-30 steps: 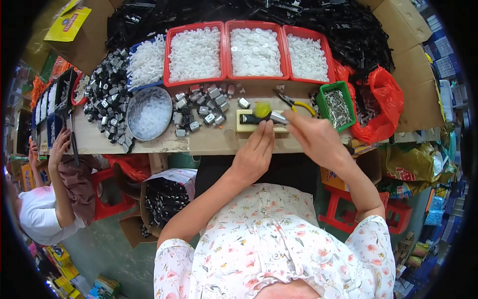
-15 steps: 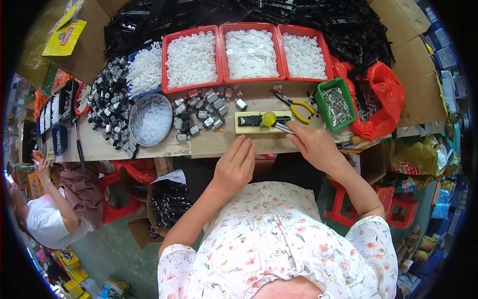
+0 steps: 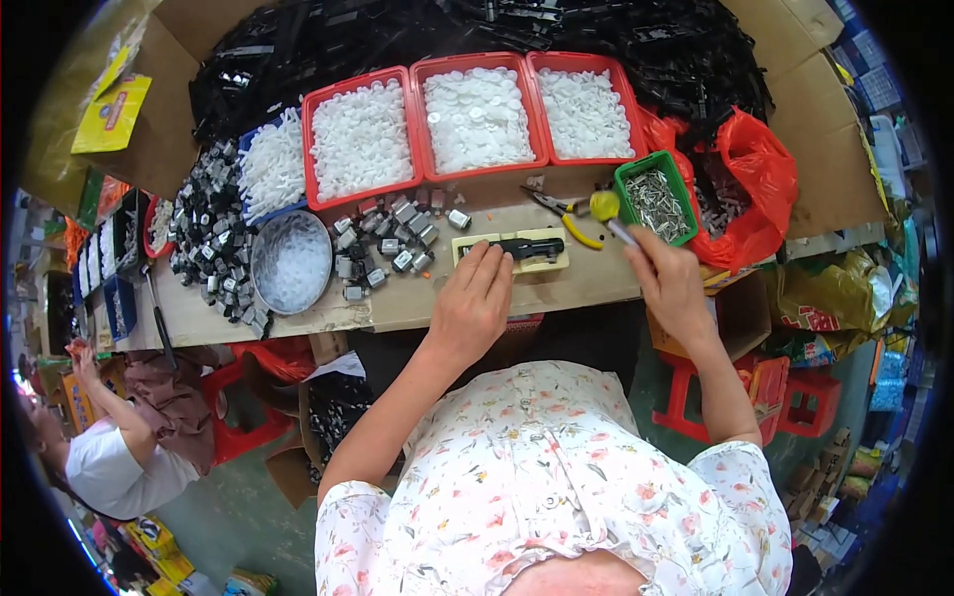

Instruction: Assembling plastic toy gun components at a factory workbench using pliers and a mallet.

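Note:
In my right hand is the handle of a small mallet with a yellow head, raised to the right of a cream block. A long black plastic part lies in the block's recess. My left hand reaches over the block's left end, its stretched fingers resting on the black part's left end and hiding it. Just behind the block lie yellow-handled pliers, near the mallet head. A green basket of small metal pins stands beyond my right hand.
Three red trays of white plastic pieces line the back, before a heap of black parts. Small motors and a round metal dish lie left. A red bag stands right. A co-worker sits at far left.
My right hand has lifted the mallet off the block, moving right. My left hand has moved forward from the block's front edge onto the black part. The view has shifted slightly.

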Available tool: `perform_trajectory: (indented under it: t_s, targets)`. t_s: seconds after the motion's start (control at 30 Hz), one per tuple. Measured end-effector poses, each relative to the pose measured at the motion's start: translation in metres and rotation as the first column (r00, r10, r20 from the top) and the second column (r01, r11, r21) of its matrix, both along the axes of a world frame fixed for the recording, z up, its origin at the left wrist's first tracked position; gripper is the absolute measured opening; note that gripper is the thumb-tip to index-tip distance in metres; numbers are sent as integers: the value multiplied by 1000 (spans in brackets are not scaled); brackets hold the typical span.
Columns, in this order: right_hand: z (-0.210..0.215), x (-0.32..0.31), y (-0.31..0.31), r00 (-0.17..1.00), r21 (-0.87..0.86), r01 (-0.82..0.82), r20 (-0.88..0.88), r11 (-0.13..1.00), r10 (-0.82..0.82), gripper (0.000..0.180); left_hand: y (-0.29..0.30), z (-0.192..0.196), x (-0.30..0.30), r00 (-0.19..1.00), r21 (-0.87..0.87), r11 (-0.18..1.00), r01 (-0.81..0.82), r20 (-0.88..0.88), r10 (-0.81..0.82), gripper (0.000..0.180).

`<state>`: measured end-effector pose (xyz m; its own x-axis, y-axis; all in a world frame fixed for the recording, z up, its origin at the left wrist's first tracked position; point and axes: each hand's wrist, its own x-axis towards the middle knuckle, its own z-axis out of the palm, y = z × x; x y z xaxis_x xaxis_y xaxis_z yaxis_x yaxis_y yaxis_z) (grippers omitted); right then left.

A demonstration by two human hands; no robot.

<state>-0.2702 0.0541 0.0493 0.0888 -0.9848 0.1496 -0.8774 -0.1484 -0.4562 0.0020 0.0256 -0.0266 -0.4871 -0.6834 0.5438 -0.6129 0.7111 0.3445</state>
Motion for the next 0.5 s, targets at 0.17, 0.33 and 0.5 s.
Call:
perform_trajectory:
  t_s: [0.17, 0.33, 0.5]
  targets:
    - [-6, -24, -80, 982, -267, -34, -190, 963, -18, 21, -20, 21, -11, 991, 29, 999, -22, 136, 18, 33]
    - [-21, -32, -131, 923, -317, -111, -384, 942, -20, 17, -28, 21, -11, 996, 333, 939, 83, -63, -66, 34]
    - [1, -2, -91, 975, -245, -140, -203, 959, 91, 29, -39, 41, 2, 815, 640, 717, 275, -551, 180, 38]
